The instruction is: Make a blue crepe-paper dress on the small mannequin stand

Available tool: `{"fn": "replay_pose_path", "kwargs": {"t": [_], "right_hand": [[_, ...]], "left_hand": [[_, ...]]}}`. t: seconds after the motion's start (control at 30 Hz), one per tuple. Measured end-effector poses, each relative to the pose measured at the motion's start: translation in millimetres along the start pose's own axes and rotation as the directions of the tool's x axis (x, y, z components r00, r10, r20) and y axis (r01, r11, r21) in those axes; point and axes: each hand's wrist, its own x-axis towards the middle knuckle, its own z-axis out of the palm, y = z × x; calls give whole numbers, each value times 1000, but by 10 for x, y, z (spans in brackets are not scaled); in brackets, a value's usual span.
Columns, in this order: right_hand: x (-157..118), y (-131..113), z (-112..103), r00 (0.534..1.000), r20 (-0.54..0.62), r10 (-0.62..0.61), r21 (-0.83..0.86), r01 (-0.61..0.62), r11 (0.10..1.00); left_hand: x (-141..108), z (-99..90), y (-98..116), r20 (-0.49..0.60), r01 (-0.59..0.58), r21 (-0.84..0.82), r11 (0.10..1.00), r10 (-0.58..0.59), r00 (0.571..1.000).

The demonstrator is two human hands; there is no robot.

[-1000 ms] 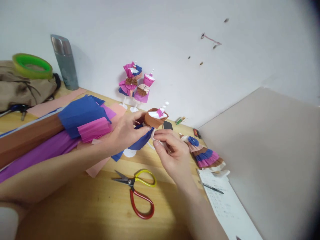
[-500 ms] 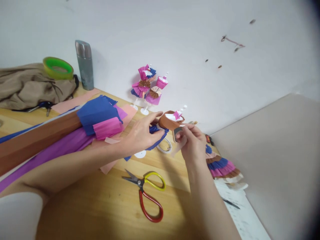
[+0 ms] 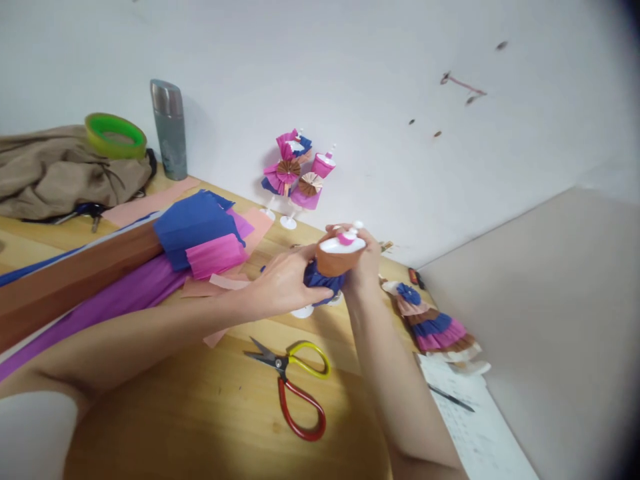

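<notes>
A small white dress-form mannequin [image 3: 343, 247] stands upright between my hands, with brown crepe paper around its bust, blue crepe paper below and a pink band at its neck. My left hand [image 3: 285, 280] grips its left side, the thumb across the blue paper. My right hand [image 3: 364, 263] is wrapped round the right side and back, its fingers mostly hidden behind the form. A white round base [image 3: 303, 311] shows beneath. On the table below lie open scissors [image 3: 285, 373] with one yellow and one red handle.
Folded crepe paper [image 3: 200, 230] in several colours lies left, near a grey flask [image 3: 170, 133] and green tape roll [image 3: 115, 137] on brown cloth [image 3: 60, 167]. Decorated mini mannequins [image 3: 300, 170] stand by the wall. Right are a tiered paper dress [image 3: 435, 320], pen [image 3: 453, 398] and paper sheet [image 3: 480, 427].
My right hand has moved from the loose end of the brown strip to around the back of the mannequin. The brown paper now sits close round the bust, and the form has shifted slightly nearer.
</notes>
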Motion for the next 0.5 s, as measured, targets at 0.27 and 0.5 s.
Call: {"fn": "replay_pose_path", "kwargs": {"t": [0.27, 0.5], "right_hand": [[223, 124, -192, 987, -152, -60, 60, 70, 996], [706, 278, -202, 992, 86, -88, -254, 108, 961]], "left_hand": [[18, 120, -62, 66, 109, -184, 977, -98, 993], [106, 118, -26, 84, 78, -88, 993, -70, 994]]}}
